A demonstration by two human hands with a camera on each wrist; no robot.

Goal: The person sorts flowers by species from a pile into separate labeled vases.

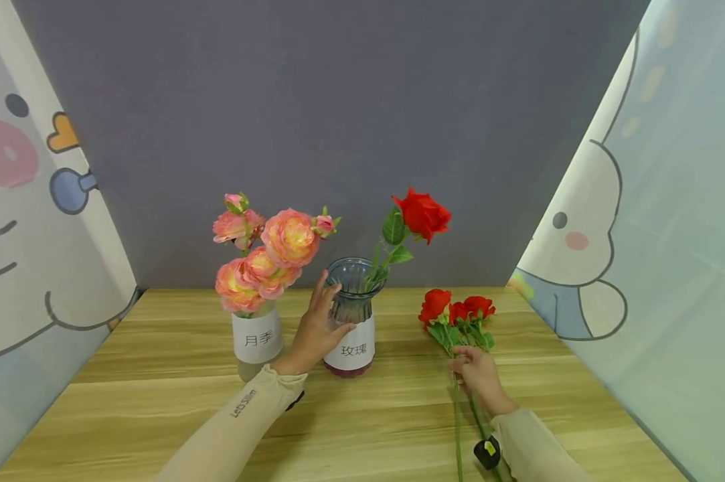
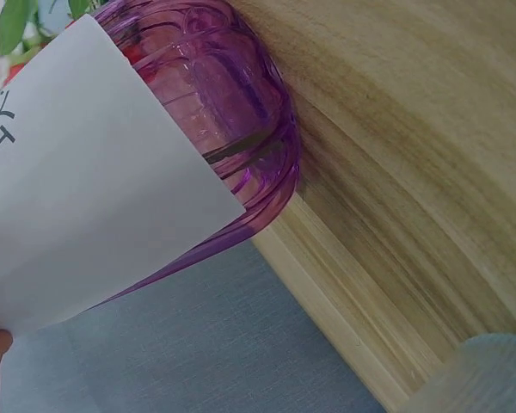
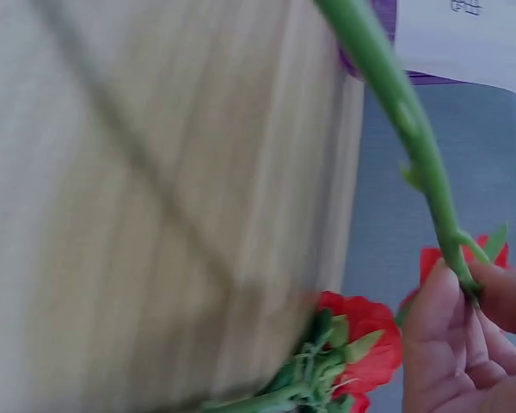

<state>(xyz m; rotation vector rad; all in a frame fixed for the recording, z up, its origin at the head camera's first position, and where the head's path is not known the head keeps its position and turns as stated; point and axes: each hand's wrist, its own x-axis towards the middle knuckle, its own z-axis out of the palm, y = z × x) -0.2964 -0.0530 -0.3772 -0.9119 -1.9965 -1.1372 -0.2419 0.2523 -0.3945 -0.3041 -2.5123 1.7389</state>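
Note:
My left hand (image 1: 315, 335) rests against the left side of a glass vase (image 1: 351, 309), fingers spread near its neck and thumb across its white label. In the left wrist view the purple glass base (image 2: 232, 95) shows. One red rose (image 1: 422, 214) stands in this vase, leaning right. My right hand (image 1: 478, 376) pinches the green stem (image 3: 413, 129) of a red rose (image 1: 436, 304) between thumb and fingers, just below its leaves. Its stem runs down toward the front edge. Close beside it are more red roses (image 1: 478, 306).
Left of my left hand stands another labelled vase (image 1: 257, 338) full of pink and yellow flowers (image 1: 290, 237). A grey panel (image 1: 362, 134) rises behind the wooden table (image 1: 386, 428). Cartoon-printed panels (image 1: 579, 227) flank both sides.

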